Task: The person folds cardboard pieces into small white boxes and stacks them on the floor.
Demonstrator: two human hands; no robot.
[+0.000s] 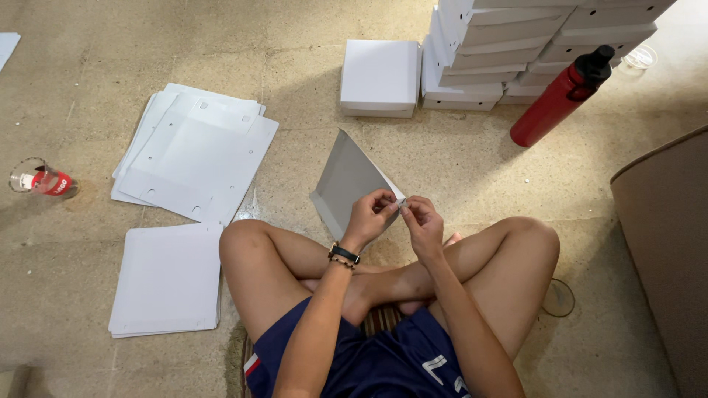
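Note:
I sit cross-legged on a stone floor. A flat grey-white cardboard sheet (345, 175) stands tilted in front of my knees. My left hand (371, 216), with a dark band on its wrist, pinches the sheet's near right corner. Right beside it, my right hand (422, 222) pinches the same corner, fingertips almost touching those of the left. Both hands are closed on the sheet's edge.
Two piles of flat white cardboard blanks (193, 151) (168, 278) lie at the left. One folded white box (380, 77) and tall stacks of folded boxes (479, 55) stand at the back. A red bottle (559, 97) leans at the right, a glass (40, 179) stands far left, brown furniture (667, 243) is at the right edge.

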